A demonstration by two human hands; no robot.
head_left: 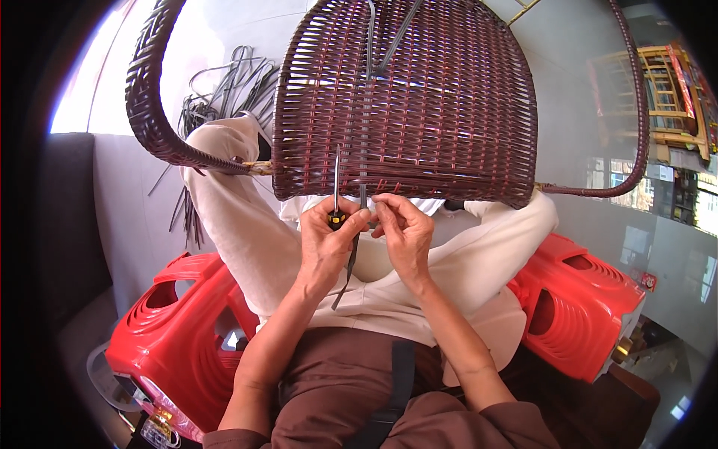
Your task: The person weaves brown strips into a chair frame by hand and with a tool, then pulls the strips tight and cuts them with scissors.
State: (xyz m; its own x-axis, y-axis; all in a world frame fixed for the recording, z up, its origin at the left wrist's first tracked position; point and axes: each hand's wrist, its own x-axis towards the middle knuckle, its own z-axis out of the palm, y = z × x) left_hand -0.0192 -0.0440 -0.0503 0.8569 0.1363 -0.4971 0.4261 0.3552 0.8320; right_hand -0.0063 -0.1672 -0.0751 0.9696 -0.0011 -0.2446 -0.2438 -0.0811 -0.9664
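Observation:
A dark brown and red woven chair piece (pixel 441 112) stands in front of me, its lower edge just beyond my hands. My left hand (pixel 323 238) is closed around the black and yellow handle of a screwdriver (pixel 336 176), whose metal shaft points up past the weave. Under the left thumb runs a flat dark grey strip (pixel 350 266), its loose tail hanging toward my lap. The strip also runs up the middle of the weave. Close beside it, the thumb and fingers of my right hand (pixel 407 238) are pinched together; what they grip is hidden.
Curved woven arms (pixel 146 90) stick out on both sides of the chair piece. A heap of loose dark strips (pixel 232 93) lies on the floor at the far left. Red plastic stools (pixel 176 329) flank my legs. Yellowish frames (pixel 673 97) stand at the far right.

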